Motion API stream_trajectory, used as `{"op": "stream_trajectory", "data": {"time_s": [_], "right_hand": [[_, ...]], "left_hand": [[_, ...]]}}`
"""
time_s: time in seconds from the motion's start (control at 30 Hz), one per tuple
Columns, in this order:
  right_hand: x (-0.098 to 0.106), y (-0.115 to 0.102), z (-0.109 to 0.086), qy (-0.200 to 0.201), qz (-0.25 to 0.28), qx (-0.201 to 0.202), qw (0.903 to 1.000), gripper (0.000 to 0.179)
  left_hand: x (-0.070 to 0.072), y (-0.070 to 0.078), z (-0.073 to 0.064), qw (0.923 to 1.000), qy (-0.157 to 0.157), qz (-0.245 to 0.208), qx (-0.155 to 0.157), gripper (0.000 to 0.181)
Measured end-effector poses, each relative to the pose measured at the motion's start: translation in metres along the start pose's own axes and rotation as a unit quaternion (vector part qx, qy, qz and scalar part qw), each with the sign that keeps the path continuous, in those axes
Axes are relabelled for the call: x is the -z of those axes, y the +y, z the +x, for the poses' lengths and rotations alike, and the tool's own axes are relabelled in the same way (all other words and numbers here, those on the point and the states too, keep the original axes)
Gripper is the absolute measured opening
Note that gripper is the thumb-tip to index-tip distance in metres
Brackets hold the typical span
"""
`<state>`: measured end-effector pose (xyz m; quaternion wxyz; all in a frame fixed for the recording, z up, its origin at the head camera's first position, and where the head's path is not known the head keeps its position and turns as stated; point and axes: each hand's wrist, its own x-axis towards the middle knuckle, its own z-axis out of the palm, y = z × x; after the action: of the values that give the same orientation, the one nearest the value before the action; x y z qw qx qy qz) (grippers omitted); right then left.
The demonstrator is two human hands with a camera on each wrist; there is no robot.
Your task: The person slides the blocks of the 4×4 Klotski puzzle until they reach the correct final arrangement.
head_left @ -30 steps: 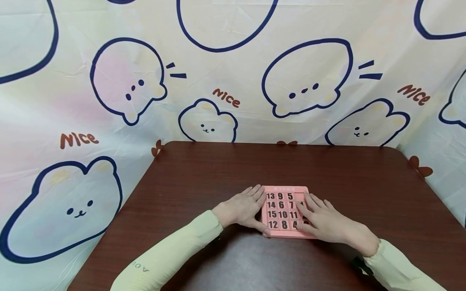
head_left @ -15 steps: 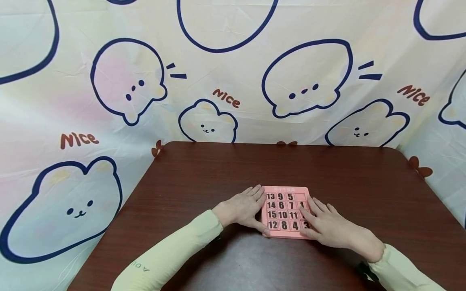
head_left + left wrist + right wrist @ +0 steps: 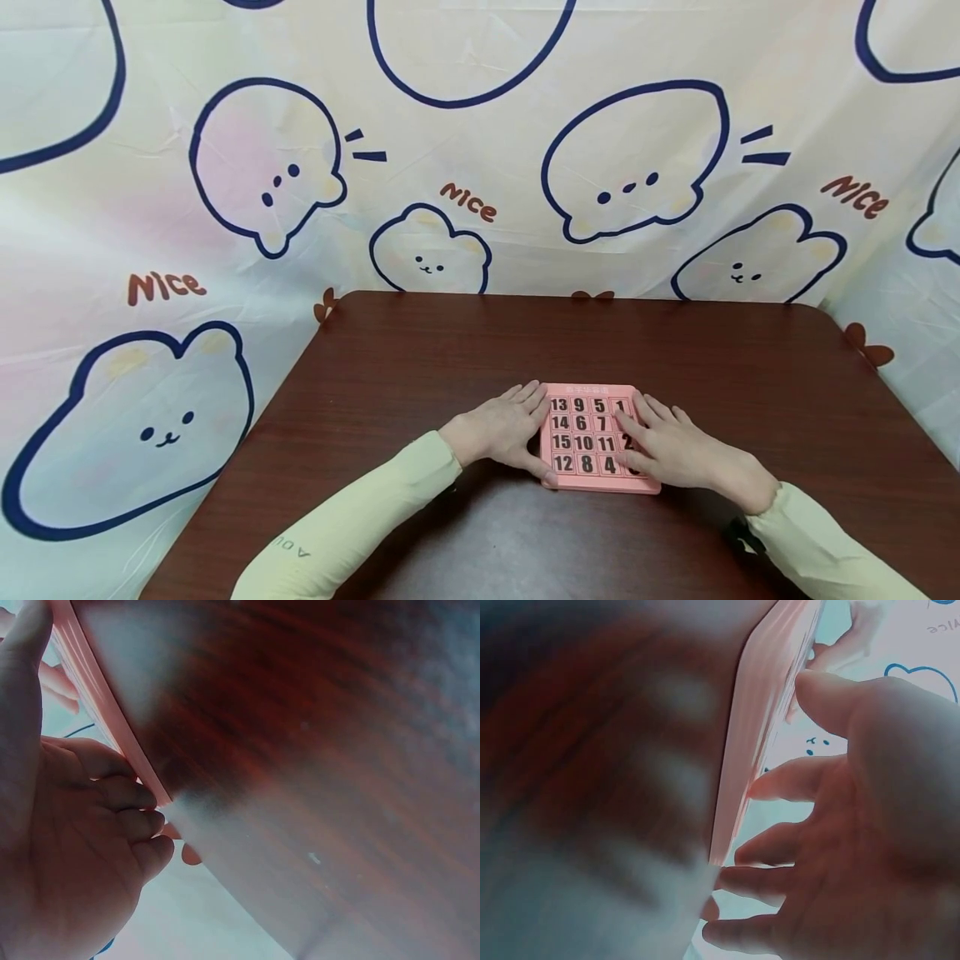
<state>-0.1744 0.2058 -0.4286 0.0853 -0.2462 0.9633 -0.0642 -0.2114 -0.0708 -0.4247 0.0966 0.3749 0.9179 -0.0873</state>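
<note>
A pink sliding number puzzle (image 3: 600,482) lies on the table between the two hands. Its top row reads 13, 9, 5 and 1, with the 1 tile (image 3: 620,406) in the far right corner. My left hand (image 3: 501,429) rests along the puzzle's left side, thumb at the near corner and fingers extended toward the far one. Spread fingers of my right hand (image 3: 678,446) reach over the right column, hiding the spot below the 1 and part of the tiles nearer me. In the right wrist view, the right thumb and index finger (image 3: 787,780) are at the puzzle's edge.
The puzzle sits on a dark brown wooden table (image 3: 420,350) with rounded far corners. A pale cloth (image 3: 517,142) printed with cartoon bears hangs behind it and at both sides. Light green sleeves (image 3: 360,517) cover both forearms.
The 1 tile has slid away from me, from the second row into the vacant far right corner. My right hand first drew back slightly, then moved forward again. My left hand stayed put.
</note>
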Motion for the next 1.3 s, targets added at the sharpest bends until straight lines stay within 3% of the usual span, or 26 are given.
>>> {"op": "stream_trajectory", "data": {"time_s": [0.23,0.77,1.3], "right_hand": [[0.001,0.001,-0.001,-0.002,0.0,-0.006,1.0,0.071],[-0.003,-0.014,-0.041,0.037,-0.026,0.04,0.9982,0.068],[-0.004,-0.012,-0.036,0.019,-0.014,0.035,0.9991,0.069]], "left_hand": [[-0.001,-0.001,0.0,1.0,0.002,0.005,-0.003,0.125],[-0.002,-0.001,0.0,1.0,-0.002,-0.002,0.003,0.124],[-0.002,-0.001,0.001,1.0,-0.006,-0.001,0.003,0.124]]}}
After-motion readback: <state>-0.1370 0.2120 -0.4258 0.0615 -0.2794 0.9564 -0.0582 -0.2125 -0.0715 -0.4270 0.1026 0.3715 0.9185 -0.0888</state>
